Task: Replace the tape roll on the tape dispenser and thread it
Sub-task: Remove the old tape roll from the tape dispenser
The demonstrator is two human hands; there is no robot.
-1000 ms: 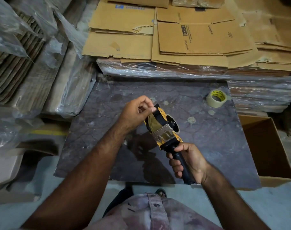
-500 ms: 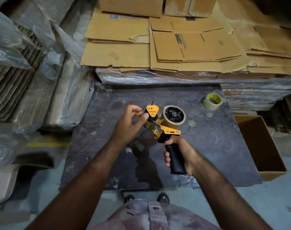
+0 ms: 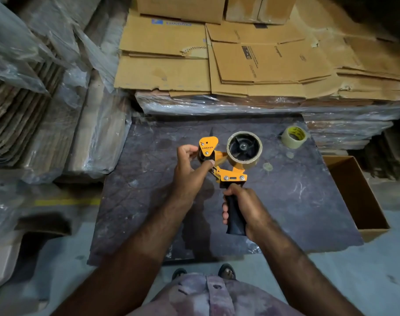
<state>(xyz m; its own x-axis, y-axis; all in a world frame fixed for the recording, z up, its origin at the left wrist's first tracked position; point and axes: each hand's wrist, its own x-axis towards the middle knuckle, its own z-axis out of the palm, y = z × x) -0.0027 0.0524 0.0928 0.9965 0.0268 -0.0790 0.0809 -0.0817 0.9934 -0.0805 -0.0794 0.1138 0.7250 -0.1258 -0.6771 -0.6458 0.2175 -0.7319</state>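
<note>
An orange tape dispenser (image 3: 232,175) with a black handle is held over the dark board (image 3: 297,201). My right hand (image 3: 244,206) grips the handle. A brownish tape roll (image 3: 244,158) sits on the dispenser's black hub at the upper right. My left hand (image 3: 190,167) is at the dispenser's front end, below the orange triangular guard. Its thumb and fingers pinch the roller there, and whether the tape's end lies between them is hidden. A second, thinner roll of clear tape (image 3: 295,137) with a yellow core label lies on the board's far right corner.
Flattened cardboard boxes (image 3: 263,62) are stacked on plastic-wrapped pallets behind the board. More wrapped cardboard bundles (image 3: 57,110) lean at the left. An open cardboard box (image 3: 358,197) stands on the floor at the right. My feet (image 3: 203,272) show below the board's near edge.
The dispenser has been turned from facing me to side-on, so its roll and hub now show. My left hand has closed onto the front roller.
</note>
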